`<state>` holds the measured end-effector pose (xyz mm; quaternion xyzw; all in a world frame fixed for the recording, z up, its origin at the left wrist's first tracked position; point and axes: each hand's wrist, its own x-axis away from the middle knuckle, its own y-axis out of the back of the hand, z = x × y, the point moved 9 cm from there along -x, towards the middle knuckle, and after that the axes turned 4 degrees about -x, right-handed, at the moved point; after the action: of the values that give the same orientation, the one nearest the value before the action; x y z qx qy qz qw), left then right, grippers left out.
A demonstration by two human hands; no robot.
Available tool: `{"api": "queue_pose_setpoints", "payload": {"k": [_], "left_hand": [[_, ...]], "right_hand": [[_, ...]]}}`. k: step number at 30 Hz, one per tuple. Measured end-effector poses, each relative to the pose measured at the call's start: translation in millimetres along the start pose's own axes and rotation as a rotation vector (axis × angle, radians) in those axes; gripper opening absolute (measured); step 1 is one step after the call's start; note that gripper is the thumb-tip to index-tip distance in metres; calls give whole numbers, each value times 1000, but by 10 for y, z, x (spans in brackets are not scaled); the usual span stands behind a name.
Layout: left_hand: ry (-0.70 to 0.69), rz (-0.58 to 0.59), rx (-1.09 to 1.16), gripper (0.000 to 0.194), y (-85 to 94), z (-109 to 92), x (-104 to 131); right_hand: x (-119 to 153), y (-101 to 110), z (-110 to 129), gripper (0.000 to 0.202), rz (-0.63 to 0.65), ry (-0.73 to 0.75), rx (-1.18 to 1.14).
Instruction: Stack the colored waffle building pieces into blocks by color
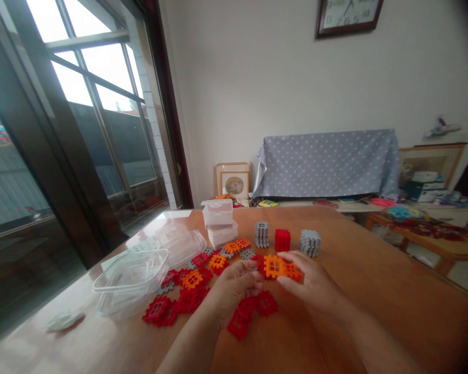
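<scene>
Orange square pieces with toothed edges (pixel 274 266) are gripped between the thumb and fingers of my right hand (pixel 310 275), above the wooden table. My left hand (pixel 237 288) is just left of them, its fingers curled; whatever it may hold is too small to make out. Red pieces (pixel 267 303) lie below and beside my left hand. More red, orange and grey pieces (pixel 193 279) are spread to its left. Behind my hands stand a grey stack (pixel 262 235), a red stack (pixel 283 240) and another grey stack (pixel 310 243).
Clear plastic containers (pixel 130 275) stand on the left of the table (pixel 354 322), with clear lids (pixel 175 241) behind. White boxes (pixel 218 214) are stacked at the back. A pale crumpled item (pixel 64 321) lies at the left edge. A polka-dot cloth (pixel 327 163) hangs beyond.
</scene>
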<state>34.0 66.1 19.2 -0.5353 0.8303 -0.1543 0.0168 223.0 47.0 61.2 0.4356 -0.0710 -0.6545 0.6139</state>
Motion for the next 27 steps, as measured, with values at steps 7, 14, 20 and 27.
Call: {"api": "queue_pose_setpoints", "payload": {"k": [7,14,20,27], "left_hand": [[-104,-243,-188,41,467,-153,-89],[-120,-345,-208,42,714,-158,-136],[-140,-348,-214,41,735,-166,-137],[-178,-343,-282,42,771,-244,-123]], "right_hand": [[-48,261,-815,52,6,-187,-40],[-10,130,-913,51,96,-179,-115],[-6,41,-995,53,158,-185,-126],[52,62,-1047,63,141,-252,-140]]}}
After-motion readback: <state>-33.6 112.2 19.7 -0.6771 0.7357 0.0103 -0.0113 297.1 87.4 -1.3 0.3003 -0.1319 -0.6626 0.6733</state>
